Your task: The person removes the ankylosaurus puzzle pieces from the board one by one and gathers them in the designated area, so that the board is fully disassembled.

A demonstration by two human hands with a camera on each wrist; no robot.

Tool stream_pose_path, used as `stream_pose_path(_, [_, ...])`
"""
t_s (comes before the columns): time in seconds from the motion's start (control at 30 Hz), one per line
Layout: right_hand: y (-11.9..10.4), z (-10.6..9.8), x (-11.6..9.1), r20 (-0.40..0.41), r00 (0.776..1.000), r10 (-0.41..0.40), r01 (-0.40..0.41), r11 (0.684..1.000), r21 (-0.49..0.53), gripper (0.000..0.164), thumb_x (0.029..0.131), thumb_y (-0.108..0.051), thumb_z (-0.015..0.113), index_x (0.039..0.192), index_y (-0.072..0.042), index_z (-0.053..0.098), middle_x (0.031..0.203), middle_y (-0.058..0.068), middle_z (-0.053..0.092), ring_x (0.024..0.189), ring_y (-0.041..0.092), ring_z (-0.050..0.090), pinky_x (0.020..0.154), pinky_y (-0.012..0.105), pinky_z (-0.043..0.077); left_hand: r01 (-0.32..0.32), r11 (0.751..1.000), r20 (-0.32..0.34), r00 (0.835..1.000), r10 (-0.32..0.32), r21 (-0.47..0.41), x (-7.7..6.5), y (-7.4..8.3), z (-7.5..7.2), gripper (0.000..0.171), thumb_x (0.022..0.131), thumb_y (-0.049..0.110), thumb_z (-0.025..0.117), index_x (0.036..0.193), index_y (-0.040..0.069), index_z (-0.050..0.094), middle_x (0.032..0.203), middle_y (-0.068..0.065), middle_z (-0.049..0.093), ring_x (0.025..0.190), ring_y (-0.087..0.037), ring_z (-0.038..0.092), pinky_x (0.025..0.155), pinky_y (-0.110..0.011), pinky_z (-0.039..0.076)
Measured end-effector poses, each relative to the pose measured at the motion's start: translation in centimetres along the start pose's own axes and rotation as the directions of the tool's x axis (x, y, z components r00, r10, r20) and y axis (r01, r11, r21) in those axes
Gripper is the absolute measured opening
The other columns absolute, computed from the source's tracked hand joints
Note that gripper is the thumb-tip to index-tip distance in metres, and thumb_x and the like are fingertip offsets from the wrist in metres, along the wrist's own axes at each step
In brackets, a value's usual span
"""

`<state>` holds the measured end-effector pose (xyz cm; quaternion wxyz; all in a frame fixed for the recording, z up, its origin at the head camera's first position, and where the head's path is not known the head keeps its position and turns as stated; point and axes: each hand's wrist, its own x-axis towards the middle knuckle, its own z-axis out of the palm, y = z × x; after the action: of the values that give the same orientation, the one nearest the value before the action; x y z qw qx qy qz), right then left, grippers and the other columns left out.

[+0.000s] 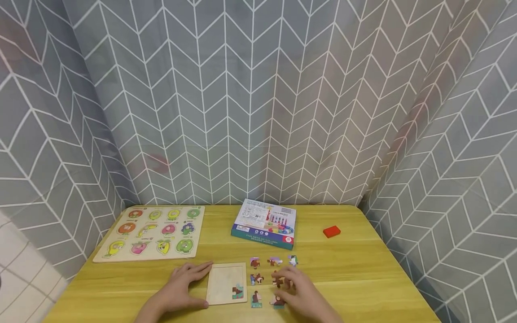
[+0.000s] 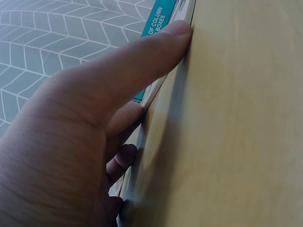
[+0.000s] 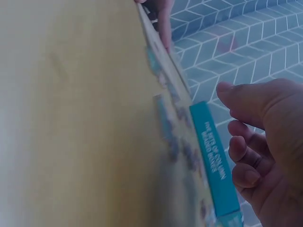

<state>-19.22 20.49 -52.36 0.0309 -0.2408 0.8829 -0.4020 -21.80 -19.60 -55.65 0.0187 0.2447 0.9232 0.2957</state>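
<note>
A small square wooden puzzle tray point(image 1: 224, 281) lies on the table, with one jigsaw piece point(image 1: 238, 292) in its lower right corner. My left hand point(image 1: 182, 287) rests at the tray's left side, thumb by the near corner and index finger by the far one. In the left wrist view the thumb point(image 2: 142, 56) lies along the tray's edge. Several loose jigsaw pieces point(image 1: 256, 299) lie right of the tray. Over the right-hand ones is my right hand point(image 1: 299, 290), partly covering two. The right wrist view shows its fingers point(image 3: 246, 175) loosely bent, thumb apart, nothing between them.
Behind the pieces lies a flat teal-edged box point(image 1: 262, 224). A large fruit-and-vegetable picture board point(image 1: 151, 234) occupies the back left of the wooden table point(image 1: 359, 278). Toward the back right is a red block point(image 1: 331, 231). A patterned grey curtain point(image 1: 242, 98) hangs around the table.
</note>
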Motion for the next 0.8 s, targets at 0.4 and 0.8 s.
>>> stream_pose_path(0.4, [-1.9, 1.8, 4.9, -0.023, 0.984, -0.176, 0.175, 0.983, -0.048, 0.030, 0.096, -0.018, 0.080, 0.124, -0.008, 0.075, 0.118, 0.007, 0.071, 0.084, 0.007, 0.052, 0.071, 0.022, 0.047, -0.019, 1.000, -0.007, 1.000, 0.019, 0.019, 0.2, -0.3, 0.2, 0.101, 0.073, 0.071, 0.085, 0.158, 0.025, 0.054, 0.160, 0.008, 0.053, 0.121, -0.011, 0.045, 0.097, -0.045, 0.033])
stream_pose_path(0.8, [-2.5, 4.7, 6.0, 0.118, 0.978, -0.171, 0.176, 0.984, -0.036, 0.034, 0.097, -0.031, 0.080, 0.126, -0.013, 0.075, 0.121, -0.004, 0.064, 0.106, 0.008, 0.056, 0.091, 0.029, 0.052, -0.011, 1.000, -0.017, 1.000, 0.011, 0.015, 0.0, -0.4, 0.2, 0.101, 0.073, 0.071, 0.085, 0.157, 0.026, 0.055, 0.159, 0.008, 0.054, 0.121, -0.011, 0.045, 0.096, -0.044, 0.033])
